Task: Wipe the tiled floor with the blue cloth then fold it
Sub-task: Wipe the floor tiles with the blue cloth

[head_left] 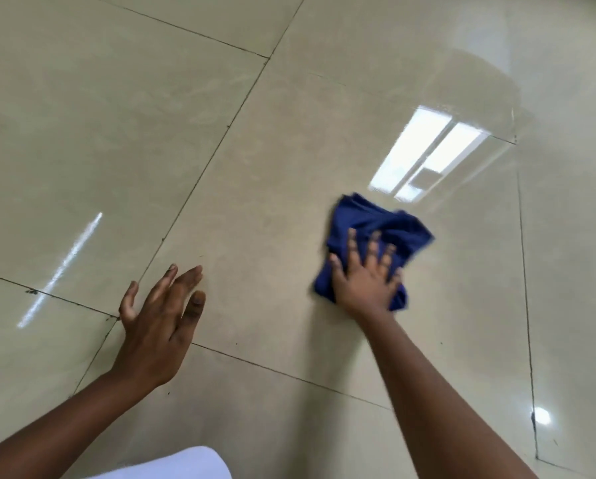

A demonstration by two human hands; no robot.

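Note:
A bunched-up blue cloth [369, 223] lies on the glossy beige tiled floor [255, 167], right of centre. My right hand [365, 278] presses flat on the cloth's near part, fingers spread over it, arm stretched forward. The cloth's edges look blurred. My left hand [158, 316] is at the lower left, fingers apart and holding nothing, hovering over or resting near a tile joint; whether it touches the floor I cannot tell.
Dark grout lines [220, 140] cross the floor in a tilted grid. A bright window reflection [428, 153] shines just beyond the cloth. A piece of white clothing [185, 464] shows at the bottom edge.

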